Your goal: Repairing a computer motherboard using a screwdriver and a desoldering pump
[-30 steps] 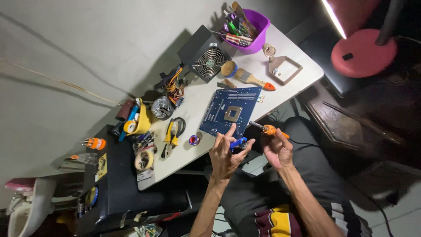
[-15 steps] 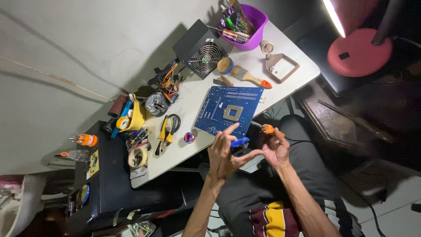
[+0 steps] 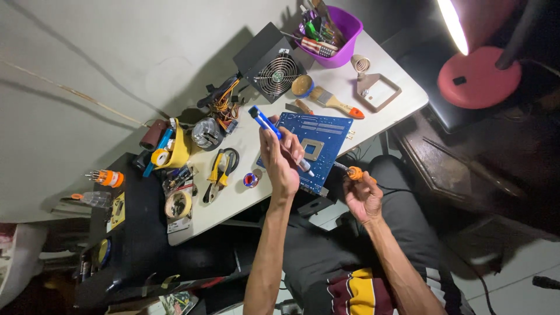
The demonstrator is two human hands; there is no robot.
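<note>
Left hand [image 3: 281, 160]: I see it clenched around a blue pen-shaped suction tool [image 3: 265, 122], its blue end raised up and away from me, its pale tip pointing down toward the board.
Right hand [image 3: 363, 195]: closed on the orange handle of a soldering iron [image 3: 349, 171], whose metal tip reaches toward the board's near edge, between my two hands.
Circuit board [image 3: 318, 146]: blue, rectangular, lying flat on the white table [image 3: 402, 102] just beyond my left hand, with a square silver socket near its middle and rows of pale slots toward the far end.
Doing it well: I judge both tips should meet at one joint, the iron held steady until the solder flows, the suction tip kept close and upright, and my fingers kept off the hot metal.
Cord: a dark cable runs from the iron down past my right wrist; I would keep it slack so it cannot tug the tip.
Beyond the hands: a paintbrush [image 3: 332, 102] and a boxy grey power unit with a round fan grille [image 3: 271, 61] lie past the board.
Left of the left hand: yellow-handled pliers [image 3: 219, 172] and a small solder spool [image 3: 251, 179] rest on the table.
</note>
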